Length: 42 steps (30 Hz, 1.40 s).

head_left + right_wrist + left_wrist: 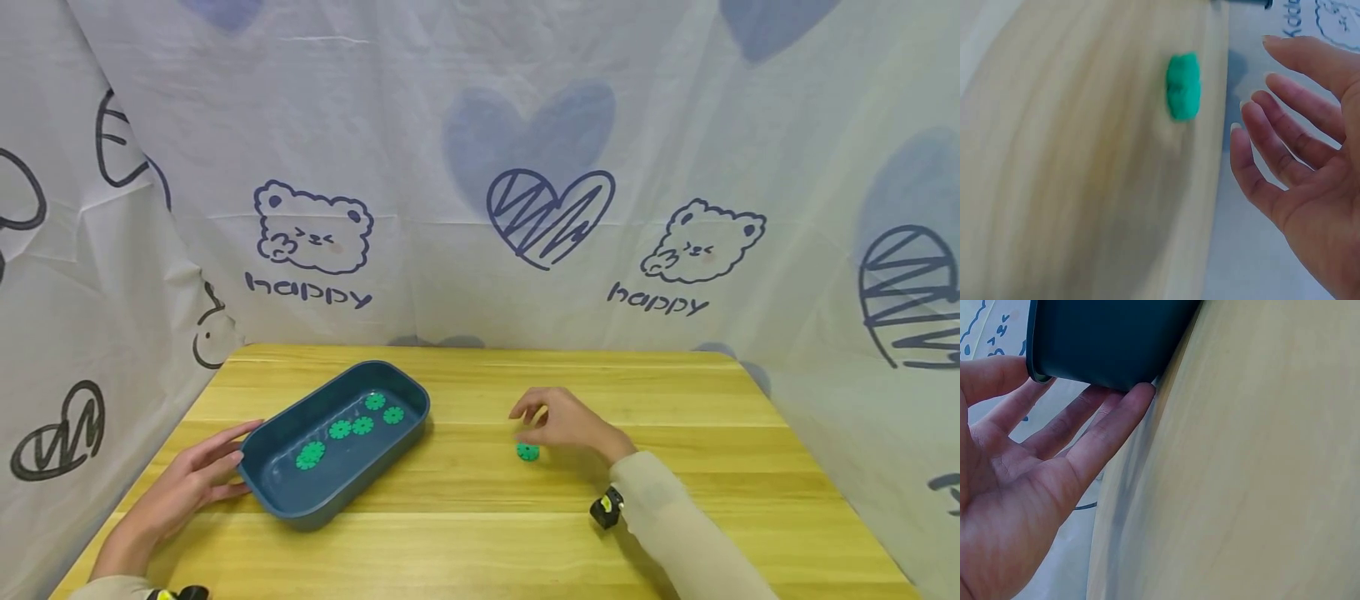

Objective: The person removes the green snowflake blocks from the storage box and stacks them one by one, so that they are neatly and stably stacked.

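A dark blue tray (330, 498) stands slantwise on the left of the table, with several green notched discs (341, 429) lying on its bottom. My left hand (183, 487) touches the near left end of the tray. Its fairly straight, spread fingers lie against the outer wall in the left wrist view, and the thumb meets the rim. My right hand (566, 423) hovers by a single green disc (528, 452) on the table. In the right wrist view the fingers are loosely bent, apart from the disc (1184, 87), and hold nothing.
A light wooden table (480, 533) lies under everything. White cloth (435, 250) printed with hearts and bears hangs behind it and along the sides. A small black device (606, 507) is strapped to the right wrist.
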Motion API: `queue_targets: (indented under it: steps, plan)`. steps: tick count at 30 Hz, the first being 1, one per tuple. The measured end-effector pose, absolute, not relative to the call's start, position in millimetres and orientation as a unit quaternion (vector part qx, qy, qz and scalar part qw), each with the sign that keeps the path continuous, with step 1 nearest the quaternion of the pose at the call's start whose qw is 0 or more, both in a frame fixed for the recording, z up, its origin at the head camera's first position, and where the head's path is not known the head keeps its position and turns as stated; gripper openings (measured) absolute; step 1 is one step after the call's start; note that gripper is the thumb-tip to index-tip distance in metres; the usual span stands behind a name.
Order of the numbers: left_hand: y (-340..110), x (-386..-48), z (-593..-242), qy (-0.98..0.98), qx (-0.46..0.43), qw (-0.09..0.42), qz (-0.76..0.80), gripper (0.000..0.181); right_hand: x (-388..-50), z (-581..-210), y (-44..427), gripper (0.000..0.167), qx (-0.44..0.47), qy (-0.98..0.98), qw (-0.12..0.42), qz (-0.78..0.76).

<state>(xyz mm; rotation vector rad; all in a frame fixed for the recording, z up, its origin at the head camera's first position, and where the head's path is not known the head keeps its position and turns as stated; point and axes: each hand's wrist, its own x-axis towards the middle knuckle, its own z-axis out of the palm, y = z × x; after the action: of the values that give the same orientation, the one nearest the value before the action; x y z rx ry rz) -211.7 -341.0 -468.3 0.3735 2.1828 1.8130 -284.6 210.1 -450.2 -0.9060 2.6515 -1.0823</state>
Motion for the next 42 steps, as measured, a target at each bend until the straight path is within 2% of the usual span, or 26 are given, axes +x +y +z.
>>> queue_targets:
  steps: [11, 28, 42]
  plan:
    - [-342, -212, -470, 0.757, 0.123, 0.140, 0.626, 0.056, -298, -423, 145, 0.020, -0.359, 0.874, 0.064, -0.321]
    - [-343, -209, -470, 0.745, 0.126, 0.143, 0.639, 0.054, -322, -404, 49, 0.026, -0.414, 0.873, 0.068, -0.249]
    - [-341, -210, -467, 0.753, 0.125, 0.141, 0.630, 0.056, -320, -416, -6, 0.024, -0.366, 0.919, 0.081, -0.123]
